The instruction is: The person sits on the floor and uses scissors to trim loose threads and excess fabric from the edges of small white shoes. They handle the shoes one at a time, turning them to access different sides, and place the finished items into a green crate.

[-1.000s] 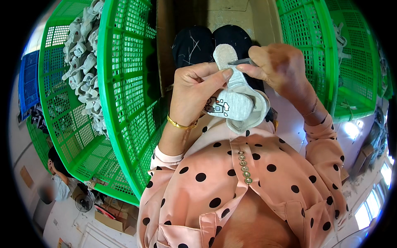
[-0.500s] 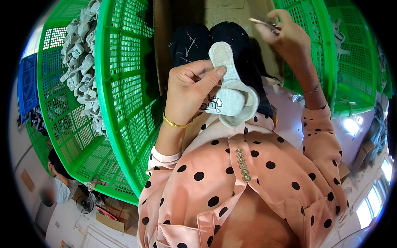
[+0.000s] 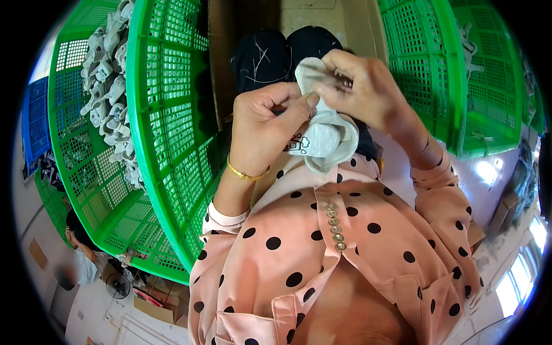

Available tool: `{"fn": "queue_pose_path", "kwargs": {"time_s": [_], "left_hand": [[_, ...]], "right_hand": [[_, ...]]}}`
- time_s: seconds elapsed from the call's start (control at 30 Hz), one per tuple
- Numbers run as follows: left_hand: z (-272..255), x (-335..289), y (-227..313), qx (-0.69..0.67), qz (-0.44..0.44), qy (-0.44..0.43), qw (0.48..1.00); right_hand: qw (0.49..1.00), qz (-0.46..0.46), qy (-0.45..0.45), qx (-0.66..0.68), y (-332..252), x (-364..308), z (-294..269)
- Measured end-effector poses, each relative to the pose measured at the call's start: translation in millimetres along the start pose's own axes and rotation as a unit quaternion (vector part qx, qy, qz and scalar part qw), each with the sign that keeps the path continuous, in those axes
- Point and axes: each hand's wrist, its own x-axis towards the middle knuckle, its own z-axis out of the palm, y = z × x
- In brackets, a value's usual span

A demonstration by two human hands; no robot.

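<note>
A small pale grey fabric shoe upper, printed with a dark outline picture on its side, is held above my lap. My left hand pinches it between thumb and fingers, near the base of its long rounded tab. Bent over that tab, my right hand has its fingers closed around metal thread snips. Only a bit of the snips shows between the fingers; their tips are hidden. Both hands are close together at the tab.
Tall green plastic baskets stand left and right of me. Many grey shoe uppers are heaped in the outer left basket. Cut threads lie on my dark trousers. A cardboard box is ahead, and another person sits at far left.
My right hand has come down and left with the snips, from beside the right basket to the upper's tab. My left hand keeps its pinch on the upper, almost unmoved.
</note>
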Motion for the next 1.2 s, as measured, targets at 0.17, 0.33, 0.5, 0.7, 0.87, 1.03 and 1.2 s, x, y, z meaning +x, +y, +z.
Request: {"fn": "queue_pose_path", "kwargs": {"time_s": [0.17,0.33,0.5,0.7,0.87,1.03,1.2], "left_hand": [[-2.5,-1.2,-1.9,-0.04,0.009,0.028,0.999],[-2.8,-2.8,-2.1,-0.065,0.002,0.029,0.997],[5.7,-3.2,2.2,-0.039,0.025,0.048,0.998],[-6.7,5.1,-1.4,-0.083,0.011,0.072,0.994],[-19.0,14.5,-11.0,-0.141,-0.002,0.082,0.987],[-18.7,20.8,-14.4,-0.159,-0.002,0.05,0.986],[-19.5,23.6,-21.0,-0.202,-0.036,0.009,0.979]], "right_hand": [[0.989,0.017,0.137,-0.06,49.3,15.3,5.8],[0.99,0.034,-0.018,0.136,-3.4,1.9,-14.1],[0.995,-0.015,-0.039,0.092,-4.8,1.3,-2.9],[0.987,-0.016,0.101,-0.121,49.1,15.8,-0.7],[0.995,-0.023,0.052,0.088,47.7,11.3,-5.9],[0.986,0.038,-0.093,0.135,6.2,3.5,-14.8],[0.973,-0.006,-0.152,0.174,19.5,8.9,-2.1]]}}
